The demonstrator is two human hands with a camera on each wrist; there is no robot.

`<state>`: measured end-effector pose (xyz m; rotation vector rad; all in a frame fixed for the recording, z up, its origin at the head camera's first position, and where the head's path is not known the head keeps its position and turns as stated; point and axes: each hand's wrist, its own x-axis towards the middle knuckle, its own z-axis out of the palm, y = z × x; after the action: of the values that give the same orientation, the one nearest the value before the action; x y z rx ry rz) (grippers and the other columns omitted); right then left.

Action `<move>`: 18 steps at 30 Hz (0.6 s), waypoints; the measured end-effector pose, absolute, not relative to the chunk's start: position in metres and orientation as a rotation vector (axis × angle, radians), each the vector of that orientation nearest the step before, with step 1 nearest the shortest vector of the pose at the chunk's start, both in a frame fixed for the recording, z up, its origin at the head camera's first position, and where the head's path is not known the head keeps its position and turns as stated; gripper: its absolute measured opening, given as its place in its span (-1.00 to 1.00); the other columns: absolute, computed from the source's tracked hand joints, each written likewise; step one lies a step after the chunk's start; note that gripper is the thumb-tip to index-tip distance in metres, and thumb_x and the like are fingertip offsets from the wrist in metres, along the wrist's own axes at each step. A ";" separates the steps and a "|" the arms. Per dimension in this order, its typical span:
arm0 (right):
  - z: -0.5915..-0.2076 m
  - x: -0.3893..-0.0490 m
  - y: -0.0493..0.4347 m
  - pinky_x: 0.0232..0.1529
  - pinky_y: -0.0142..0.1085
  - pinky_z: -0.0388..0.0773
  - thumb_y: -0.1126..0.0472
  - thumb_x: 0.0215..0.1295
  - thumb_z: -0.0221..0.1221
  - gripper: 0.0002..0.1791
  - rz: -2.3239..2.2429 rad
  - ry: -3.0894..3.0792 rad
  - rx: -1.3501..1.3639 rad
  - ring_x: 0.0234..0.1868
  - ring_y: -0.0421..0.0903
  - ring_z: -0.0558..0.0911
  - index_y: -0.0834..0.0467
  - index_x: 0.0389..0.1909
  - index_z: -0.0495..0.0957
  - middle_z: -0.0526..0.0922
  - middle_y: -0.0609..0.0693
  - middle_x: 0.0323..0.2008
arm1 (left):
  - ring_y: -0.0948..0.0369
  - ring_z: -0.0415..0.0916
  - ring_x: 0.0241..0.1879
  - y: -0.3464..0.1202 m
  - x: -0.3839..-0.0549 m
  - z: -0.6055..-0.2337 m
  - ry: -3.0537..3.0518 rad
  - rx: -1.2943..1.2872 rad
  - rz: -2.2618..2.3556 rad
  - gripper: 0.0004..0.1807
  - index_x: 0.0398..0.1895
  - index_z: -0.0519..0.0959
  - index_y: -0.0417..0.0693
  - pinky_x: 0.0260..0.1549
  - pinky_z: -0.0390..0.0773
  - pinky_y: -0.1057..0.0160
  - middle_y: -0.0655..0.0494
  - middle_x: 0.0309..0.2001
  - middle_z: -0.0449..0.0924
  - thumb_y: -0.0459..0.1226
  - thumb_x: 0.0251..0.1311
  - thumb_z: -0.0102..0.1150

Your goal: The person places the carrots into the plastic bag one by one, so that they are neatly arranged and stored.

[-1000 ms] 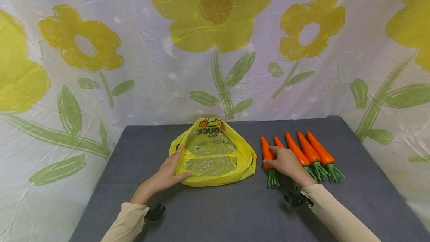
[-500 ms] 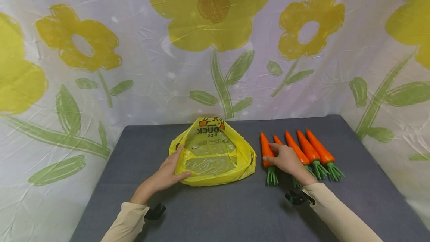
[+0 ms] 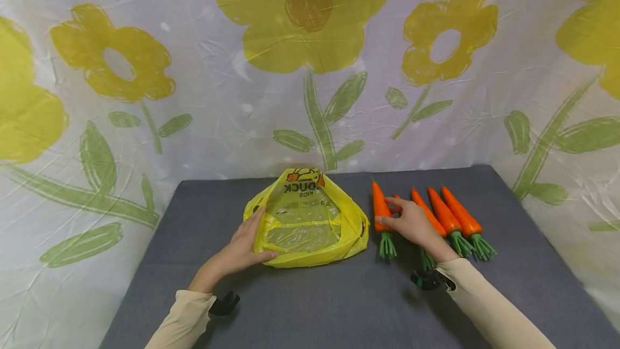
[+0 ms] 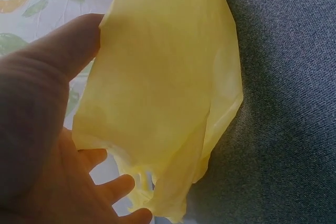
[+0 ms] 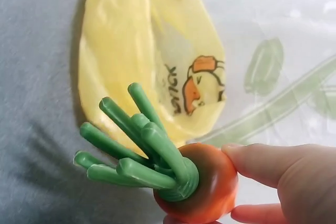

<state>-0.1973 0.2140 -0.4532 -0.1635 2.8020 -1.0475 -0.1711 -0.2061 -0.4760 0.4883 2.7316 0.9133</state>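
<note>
A yellow plastic bag [image 3: 315, 258] with a duck print at the back lies with its mouth gaping. At its left side is my left hand [image 3: 238, 250], thumb and fingers spread along the rim; the left wrist view shows the thumb tip going behind the yellow film [image 4: 157, 66]. To the right of the bag, my right hand [image 3: 411, 223] pinches an orange toy carrot [image 3: 380, 204] near its thick end. Its green stalks [image 5: 152, 150] face the right wrist camera, and a shadow falls on the cloth below them.
More carrots lie on the dark grey tabletop [image 3: 310, 311]: one partly under my right hand, then a carrot [image 3: 426, 211], another carrot [image 3: 443, 211] and the rightmost carrot [image 3: 462, 213]. A flowered cloth [image 3: 218, 123] hangs behind the table and along its sides.
My right hand and the pinched carrot have moved slightly away from me and to the left, toward the back of the table. The left hand and bag have barely moved.
</note>
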 end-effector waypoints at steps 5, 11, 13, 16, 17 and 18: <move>-0.445 -0.198 0.208 -0.31 -0.27 0.60 -0.11 0.27 0.29 -0.21 -1.075 2.796 -0.168 -0.11 0.07 0.71 0.22 0.41 0.34 0.59 0.36 0.17 | -0.29 -0.22 0.55 -0.205 -0.171 -0.476 2.722 0.484 0.930 0.28 0.61 -0.31 -0.05 0.37 -0.01 -0.44 -0.15 0.62 -0.26 0.07 0.08 0.42; -0.436 -0.199 0.197 -0.20 -0.19 0.66 -0.13 0.28 0.28 -0.20 -1.156 2.722 -0.161 0.03 0.14 0.68 0.17 0.43 0.32 0.58 0.33 0.19 | -0.28 -0.24 0.56 -0.204 -0.170 -0.477 2.698 0.482 0.958 0.30 0.61 -0.35 -0.06 0.37 0.02 -0.42 -0.17 0.61 -0.30 0.08 0.09 0.41; -0.435 -0.201 0.193 -0.22 -0.21 0.67 -0.11 0.28 0.28 -0.21 -1.185 2.696 -0.167 -0.06 0.08 0.71 0.16 0.43 0.32 0.57 0.33 0.20 | -0.28 -0.27 0.56 -0.204 -0.169 -0.477 2.701 0.485 0.957 0.30 0.61 -0.36 -0.07 0.38 0.01 -0.41 -0.18 0.61 -0.31 0.08 0.10 0.39; -0.435 -0.202 0.187 -0.26 -0.22 0.68 -0.07 0.28 0.30 -0.23 -1.209 2.674 -0.170 -0.22 -0.05 0.74 0.15 0.43 0.32 0.57 0.32 0.19 | -0.27 -0.30 0.57 -0.203 -0.169 -0.476 2.693 0.481 0.965 0.27 0.60 -0.37 -0.08 0.40 0.00 -0.39 -0.20 0.61 -0.34 0.06 0.14 0.37; -0.434 -0.203 0.185 -0.28 -0.23 0.68 -0.06 0.27 0.31 -0.23 -1.214 2.669 -0.166 -0.27 -0.08 0.74 0.15 0.43 0.32 0.58 0.32 0.19 | -0.27 -0.31 0.57 -0.203 -0.169 -0.476 2.693 0.483 0.964 0.26 0.60 -0.38 -0.09 0.41 0.00 -0.38 -0.21 0.61 -0.35 0.04 0.16 0.37; -0.434 -0.203 0.183 -0.28 -0.23 0.68 -0.05 0.27 0.31 -0.23 -1.217 2.667 -0.160 -0.31 -0.12 0.73 0.14 0.43 0.32 0.58 0.31 0.19 | -0.27 -0.31 0.57 -0.202 -0.169 -0.476 2.695 0.484 0.963 0.25 0.60 -0.37 -0.09 0.41 0.01 -0.37 -0.22 0.61 -0.35 0.02 0.17 0.36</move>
<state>-0.2032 0.1833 -0.4340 -0.1604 2.6674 -1.2172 -0.1693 -0.2023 -0.4761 0.4840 2.6951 0.9627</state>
